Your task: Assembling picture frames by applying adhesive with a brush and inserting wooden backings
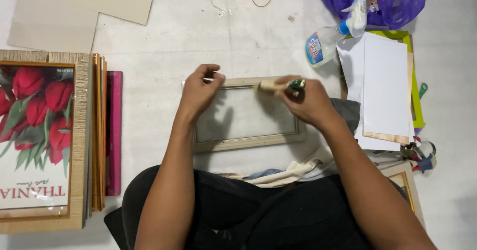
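Head view: left hand (199,91) pinches the small frame (247,115) at its top-left corner; right hand (309,101) grips a green-tipped tool (281,85) at its top edge.

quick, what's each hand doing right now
Left hand: closed, pinching the picture frame at its top edge.
Right hand: closed on a small tool.

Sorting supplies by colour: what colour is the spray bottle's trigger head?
Blue and white, on the spray bottle; head view.

Both forearms reaching forward, left hand (199,88) curled with fingertips pinched, right hand (305,101) closed in a grip
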